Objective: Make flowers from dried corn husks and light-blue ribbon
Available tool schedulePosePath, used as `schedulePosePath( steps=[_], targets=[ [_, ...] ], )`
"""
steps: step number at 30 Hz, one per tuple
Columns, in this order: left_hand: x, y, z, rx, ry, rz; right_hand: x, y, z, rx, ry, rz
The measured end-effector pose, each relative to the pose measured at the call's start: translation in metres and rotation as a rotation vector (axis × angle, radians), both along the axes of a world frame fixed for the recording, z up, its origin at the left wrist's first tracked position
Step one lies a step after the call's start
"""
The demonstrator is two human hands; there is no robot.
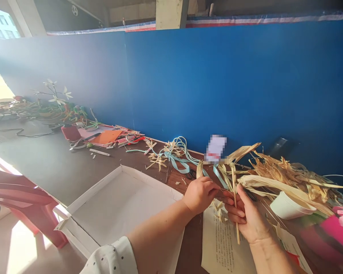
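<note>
My right hand is closed around a thin, stick-like rolled corn husk, held nearly upright, its lower end showing below the fingers. Close on its left, my left hand pinches a thin dark strand that runs toward the right fingers. Whether the strand is wire or thread I cannot tell. A small pale husk flower shows just under the hands, above a printed sheet. Behind the hands lie loose dry husks.
An open white cardboard tray stands left of my hands. Husk flowers with blue ribbon lie along the blue partition. A white cup tilts at the right beside a bright pink item. Paper scraps are farther left.
</note>
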State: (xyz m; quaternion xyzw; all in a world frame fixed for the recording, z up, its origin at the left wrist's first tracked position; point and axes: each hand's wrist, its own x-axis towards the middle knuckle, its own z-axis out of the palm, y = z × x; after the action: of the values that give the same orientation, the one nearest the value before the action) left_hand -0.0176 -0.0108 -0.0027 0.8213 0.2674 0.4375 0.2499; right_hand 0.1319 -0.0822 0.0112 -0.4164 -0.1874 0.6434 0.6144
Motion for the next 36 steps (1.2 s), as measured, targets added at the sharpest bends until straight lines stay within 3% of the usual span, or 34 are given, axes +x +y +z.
schedulePosePath(
  steps=[6,10,12,14,17,20,23,29,36],
  targets=[
    [-0.002,0.000,-0.001,0.116,0.046,-0.022,-0.002,-0.002,0.000,0.002,-0.065,-0.014],
    [-0.002,0.002,0.002,0.045,-0.005,0.003,-0.003,-0.003,-0.001,0.019,-0.224,-0.054],
    [0.000,0.005,0.001,-0.130,-0.081,0.063,-0.004,-0.004,0.000,0.040,-0.360,-0.132],
    [0.002,0.008,0.000,-0.420,-0.134,0.066,-0.006,-0.004,0.000,0.060,-0.481,-0.206],
    [0.005,0.011,-0.001,-0.843,-0.227,-0.101,-0.007,-0.001,-0.004,0.052,-0.628,-0.245],
    [0.007,0.008,0.002,-1.033,-0.414,-0.234,-0.008,0.002,-0.009,0.079,-0.763,-0.253],
    [0.007,0.004,0.005,-1.109,-0.544,-0.285,-0.009,0.003,-0.012,0.109,-0.872,-0.263],
    [0.006,0.002,0.006,-1.184,-0.588,-0.281,-0.014,0.000,-0.005,0.089,-1.012,-0.207],
    [0.001,0.005,0.016,-1.087,-0.588,-0.361,-0.006,-0.001,-0.005,0.005,-0.915,-0.192]
  ],
)
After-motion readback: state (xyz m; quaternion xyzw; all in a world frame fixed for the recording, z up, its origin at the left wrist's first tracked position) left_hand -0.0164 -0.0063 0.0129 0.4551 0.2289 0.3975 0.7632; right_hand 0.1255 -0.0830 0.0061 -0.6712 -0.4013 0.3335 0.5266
